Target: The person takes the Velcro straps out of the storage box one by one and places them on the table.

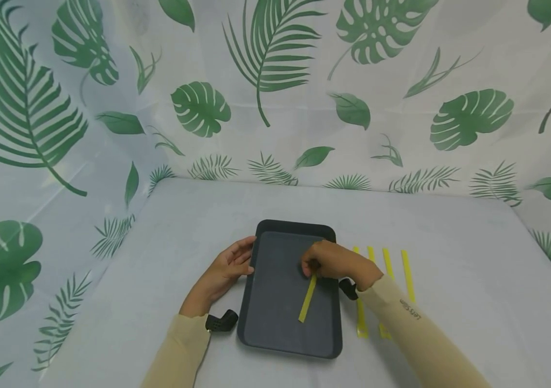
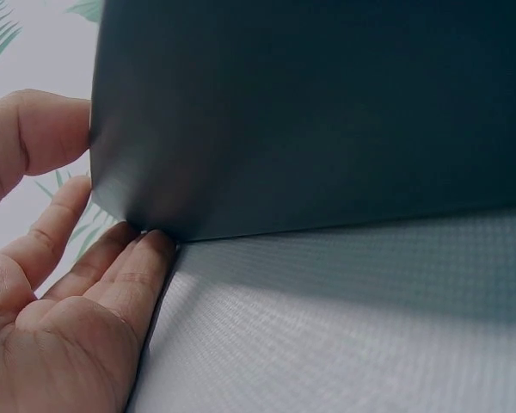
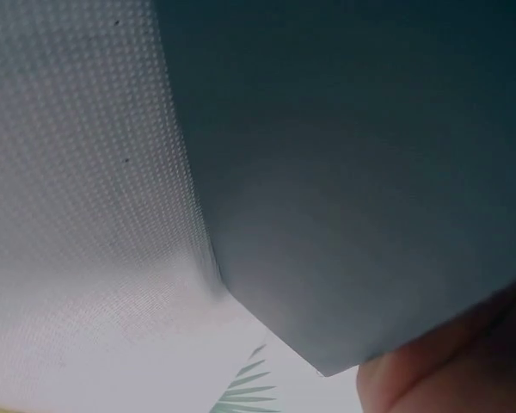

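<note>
A dark grey rectangular tray [image 1: 273, 293] lies on the white table. At its left edge my left hand [image 1: 224, 272] rests with fingers and thumb touching the side; in the left wrist view the fingertips meet the tray's outer wall [image 2: 310, 112] close to the tabletop. Over the right half of the tray, my right hand [image 1: 338, 260] pinches one end of a thin yellow strip [image 1: 307, 302]. The strip's free end slants down toward the front of the tray. In the right wrist view the tray's wall [image 3: 353, 215] hides most of the hand, leaving a finger [image 3: 447, 379] at the corner.
Several more yellow strips [image 1: 408, 275] lie side by side on the table right of the tray, partly hidden under the right forearm. A white curtain with green leaf prints [image 1: 300, 118] stands behind and to the sides of the table [image 1: 469, 280].
</note>
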{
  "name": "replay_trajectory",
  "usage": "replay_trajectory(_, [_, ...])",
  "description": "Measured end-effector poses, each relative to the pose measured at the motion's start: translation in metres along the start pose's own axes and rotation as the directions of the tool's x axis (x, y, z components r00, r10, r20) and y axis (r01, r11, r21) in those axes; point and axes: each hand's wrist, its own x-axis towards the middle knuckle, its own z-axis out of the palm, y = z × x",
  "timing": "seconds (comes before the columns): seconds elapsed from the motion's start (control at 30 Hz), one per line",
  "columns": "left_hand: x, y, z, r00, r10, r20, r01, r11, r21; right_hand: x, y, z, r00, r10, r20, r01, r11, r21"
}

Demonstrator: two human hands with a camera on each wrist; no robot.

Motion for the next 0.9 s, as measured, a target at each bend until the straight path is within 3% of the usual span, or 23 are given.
replay_trajectory(0.33, [0.0,0.002,0.001,1.0,-0.003,-0.003,0.003,1.0,0.005,-0.002,0.002,-0.001,0.999,-0.04,-0.026,0.041,0.998,0.054])
replay_trajectory(0.57, [0.001,0.002,0.002,1.0,-0.009,-0.013,0.01,1.0,0.007,-0.009,0.0,-0.001,0.992,-0.041,-0.122,0.045,0.999,0.029])
replay_trajectory(0.9, [0.002,0.0,0.001,1.0,-0.014,-0.022,0.014,1.0,0.02,-0.019,-0.006,-0.003,0.974,-0.009,-0.227,0.047,0.986,0.162])
